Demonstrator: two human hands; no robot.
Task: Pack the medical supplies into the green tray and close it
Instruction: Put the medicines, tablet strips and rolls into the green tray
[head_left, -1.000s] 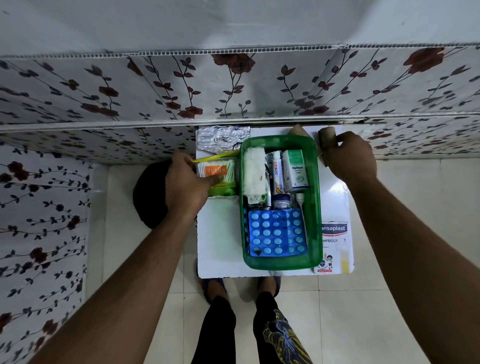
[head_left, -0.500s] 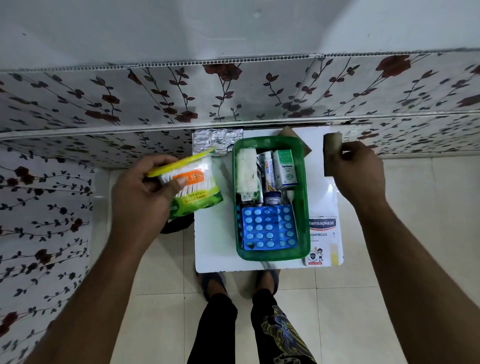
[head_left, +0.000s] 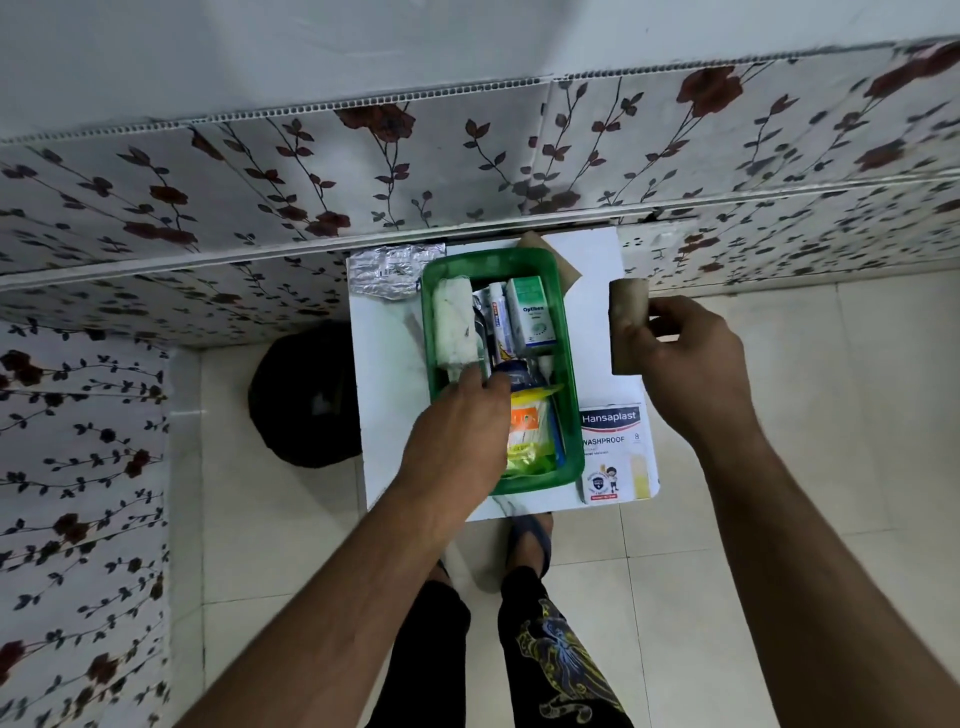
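The green tray (head_left: 570, 364) sits on a small white table (head_left: 387, 374). Inside lie a white gauze roll (head_left: 454, 325), a tube (head_left: 500, 322), a green-and-white box (head_left: 531, 318) and a small dark-capped bottle (head_left: 519, 376). My left hand (head_left: 457, 441) reaches into the tray's near half and rests on a bag of cotton swabs (head_left: 530, 431), which covers the blue pill sheet. My right hand (head_left: 691, 364) holds a brown bandage roll (head_left: 626, 322) just right of the tray. A Hansaplast box (head_left: 613, 447) lies beside the tray's near right corner.
A silver foil blister strip (head_left: 387, 270) lies at the table's far left corner. A brown piece (head_left: 561, 262) peeks out behind the tray. A black round object (head_left: 306, 395) sits on the tiled floor left of the table. Floral wall panels stand behind and to the left.
My left hand carried the cotton swab bag from the left of the table into the tray's near half, over the blue pill sheet. My right hand kept the brown roll beside the tray.
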